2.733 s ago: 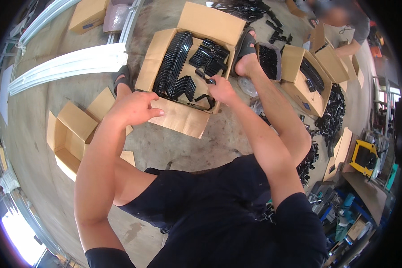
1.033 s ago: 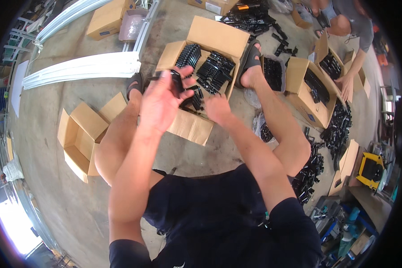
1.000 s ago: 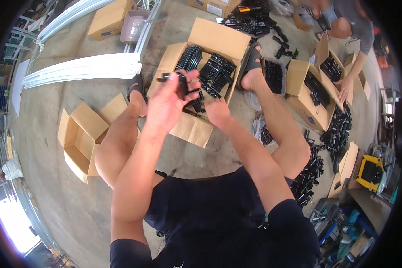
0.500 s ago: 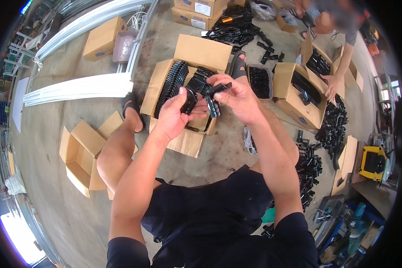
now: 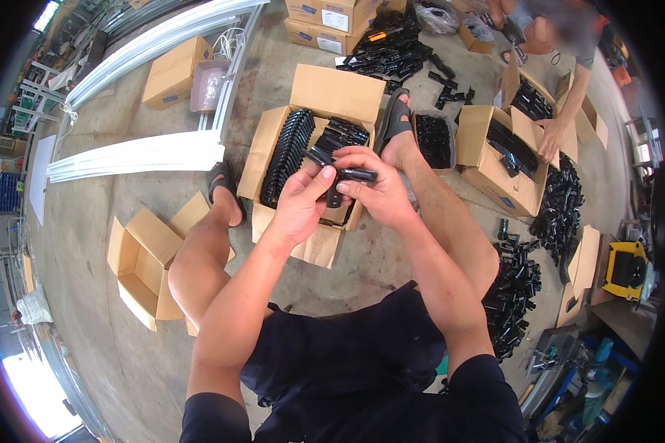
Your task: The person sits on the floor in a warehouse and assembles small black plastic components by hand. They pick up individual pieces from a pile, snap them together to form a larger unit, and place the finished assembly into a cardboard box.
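My left hand (image 5: 297,204) and my right hand (image 5: 380,193) are close together over an open cardboard box (image 5: 331,89). Between them are two glossy black parts, touching or nearly so. My left fingers close on one black part (image 5: 317,156), and my right thumb and fingers pinch the other, a tube-like black part (image 5: 357,175). Fingers cover much of both, so their exact kind is unclear. Below the hands, the box holds a tight row of similar black parts (image 5: 288,151) on its left side and a looser stack (image 5: 345,133) on its right.
Loose black parts (image 5: 513,295) lie heaped beside my right leg. A small bin (image 5: 434,138) and another filled box (image 5: 490,181) stand right, where a co-worker's hand (image 5: 550,136) reaches in. An open box (image 5: 144,269) sits left, below white strips (image 5: 137,156).
My hands have come together, and the two black parts, apart before, now meet or overlap. The co-worker's hand has shifted slightly at the right-hand box.
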The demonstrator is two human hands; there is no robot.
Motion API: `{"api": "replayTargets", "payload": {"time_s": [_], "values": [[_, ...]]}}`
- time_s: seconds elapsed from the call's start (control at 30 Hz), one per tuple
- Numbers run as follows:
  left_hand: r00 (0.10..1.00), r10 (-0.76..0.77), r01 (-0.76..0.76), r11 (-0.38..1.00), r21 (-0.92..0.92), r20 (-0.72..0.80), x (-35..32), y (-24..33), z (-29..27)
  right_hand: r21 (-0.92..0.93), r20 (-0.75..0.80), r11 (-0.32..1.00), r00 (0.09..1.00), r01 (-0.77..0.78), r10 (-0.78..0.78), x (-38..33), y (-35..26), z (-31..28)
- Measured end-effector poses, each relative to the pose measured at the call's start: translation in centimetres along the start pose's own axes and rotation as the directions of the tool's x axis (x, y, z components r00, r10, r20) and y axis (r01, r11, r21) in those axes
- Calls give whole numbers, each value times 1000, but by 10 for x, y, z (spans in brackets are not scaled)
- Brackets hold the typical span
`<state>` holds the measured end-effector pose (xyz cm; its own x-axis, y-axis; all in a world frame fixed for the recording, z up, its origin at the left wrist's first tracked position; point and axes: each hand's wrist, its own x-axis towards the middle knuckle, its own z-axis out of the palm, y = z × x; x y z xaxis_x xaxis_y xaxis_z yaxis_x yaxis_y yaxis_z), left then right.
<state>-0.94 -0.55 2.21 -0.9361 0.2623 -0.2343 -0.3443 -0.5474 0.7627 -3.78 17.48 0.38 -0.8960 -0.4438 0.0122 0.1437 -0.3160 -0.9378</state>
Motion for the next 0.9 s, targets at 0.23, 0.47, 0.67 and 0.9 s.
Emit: {"api": "replayTargets", "payload": {"time_s": [0.23, 0.47, 0.67, 0.9], "values": [[977, 190, -131, 892, 432, -97, 0, 5, -5, -56, -101, 998, 995, 21, -27, -7, 6, 0], [982, 179, -187, 909, 373, 55, -18, 29, 11, -227, -200, 967, 967, 112, -158, -27, -24, 25], [967, 211, -242, 935, 258, 141, -34, 33, 31, -216, -265, 957, 931, 195, -250, -48, -58, 53], [947, 268, -311, 903, 297, 177, -37, 24, 43, -182, -277, 961, 927, 208, -253, -70, -65, 53]]}}
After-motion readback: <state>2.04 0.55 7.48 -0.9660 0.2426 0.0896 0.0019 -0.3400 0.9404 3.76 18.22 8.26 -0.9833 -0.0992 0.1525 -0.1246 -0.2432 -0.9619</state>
